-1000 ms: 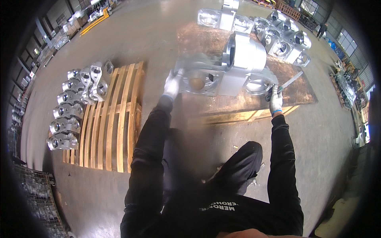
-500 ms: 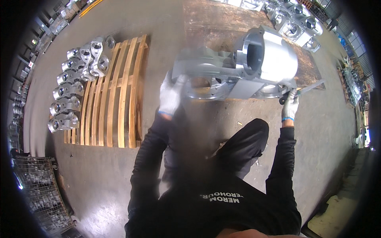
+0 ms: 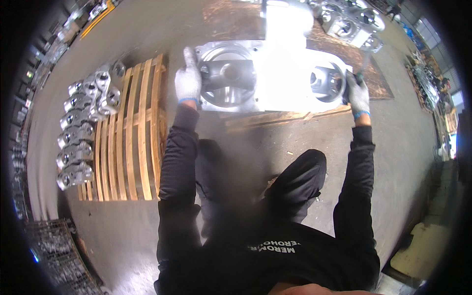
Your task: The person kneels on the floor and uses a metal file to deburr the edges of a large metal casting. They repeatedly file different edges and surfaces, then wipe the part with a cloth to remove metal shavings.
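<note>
Gloved left hand and right hand, fingers clamped on bulky cast-metal housing with round bores

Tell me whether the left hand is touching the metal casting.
Touching: the head view shows the gloved left hand gripping the edge of the metal casting.

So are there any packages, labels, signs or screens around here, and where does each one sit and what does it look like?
White lettering: a short curved band of print on the person's black top, near the bottom of the view, upside down to the camera.
No packages, signs or screens can be made out around the big silver metal casting that the gloved left hand and right hand grip at its two ends.
</note>
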`<state>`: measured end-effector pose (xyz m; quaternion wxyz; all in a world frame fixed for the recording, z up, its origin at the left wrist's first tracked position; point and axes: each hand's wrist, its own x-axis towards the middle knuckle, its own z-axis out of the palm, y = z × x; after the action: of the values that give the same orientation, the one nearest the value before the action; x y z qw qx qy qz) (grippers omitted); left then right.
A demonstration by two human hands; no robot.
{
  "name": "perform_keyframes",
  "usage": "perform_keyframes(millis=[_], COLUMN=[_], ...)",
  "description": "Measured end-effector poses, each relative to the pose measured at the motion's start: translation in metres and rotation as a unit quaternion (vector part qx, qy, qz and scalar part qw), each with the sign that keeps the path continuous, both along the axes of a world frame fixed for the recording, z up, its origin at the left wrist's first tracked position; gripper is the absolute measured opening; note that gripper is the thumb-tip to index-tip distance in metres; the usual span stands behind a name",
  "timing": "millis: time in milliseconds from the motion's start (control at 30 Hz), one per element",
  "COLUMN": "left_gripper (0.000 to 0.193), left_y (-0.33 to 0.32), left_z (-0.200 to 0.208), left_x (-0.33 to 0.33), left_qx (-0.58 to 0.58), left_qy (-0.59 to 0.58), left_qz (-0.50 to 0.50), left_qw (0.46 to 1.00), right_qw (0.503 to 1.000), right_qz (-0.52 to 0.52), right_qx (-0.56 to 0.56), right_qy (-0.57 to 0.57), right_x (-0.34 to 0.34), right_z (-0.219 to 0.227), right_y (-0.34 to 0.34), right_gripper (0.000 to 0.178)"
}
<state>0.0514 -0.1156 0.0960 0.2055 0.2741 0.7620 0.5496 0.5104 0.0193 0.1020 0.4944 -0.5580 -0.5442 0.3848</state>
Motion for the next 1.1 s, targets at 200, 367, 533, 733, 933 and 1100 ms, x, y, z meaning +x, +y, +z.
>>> perform_keyframes(millis=[200,367,533,733,933,1100], left_gripper=[0.100,0.089,0.078,0.053,0.052,0.053], left_y=[0.105,0.157,0.121,0.037,0.001,0.006], left_z=[-0.005,-0.002,0.013,0.020,0.009,-0.001], left_x=[-0.042,-0.056,-0.023,0.061,0.105,0.088], left_qx=[-0.180,-0.222,-0.111,-0.190,0.072,0.005], left_qy=[0.114,0.115,0.366,0.539,0.611,0.592], left_qz=[-0.092,-0.062,0.026,-0.261,-0.127,-0.134], left_qw=[0.973,0.966,0.924,0.778,0.778,0.794], right_qw=[0.888,0.838,0.873,0.853,0.855,0.891], right_qz=[0.001,0.057,0.044,0.092,0.166,0.109], right_qx=[-0.038,-0.035,-0.062,-0.035,-0.004,-0.047], right_qy=[-0.457,-0.542,-0.483,-0.512,-0.492,-0.439], right_x=[-0.025,-0.032,-0.034,-0.029,-0.022,-0.009], right_z=[0.004,0.011,0.012,0.006,0.011,0.017], right_y=[0.096,0.136,0.129,0.133,0.145,0.105], right_gripper=[0.037,0.041,0.042,0.043,0.040,0.044])
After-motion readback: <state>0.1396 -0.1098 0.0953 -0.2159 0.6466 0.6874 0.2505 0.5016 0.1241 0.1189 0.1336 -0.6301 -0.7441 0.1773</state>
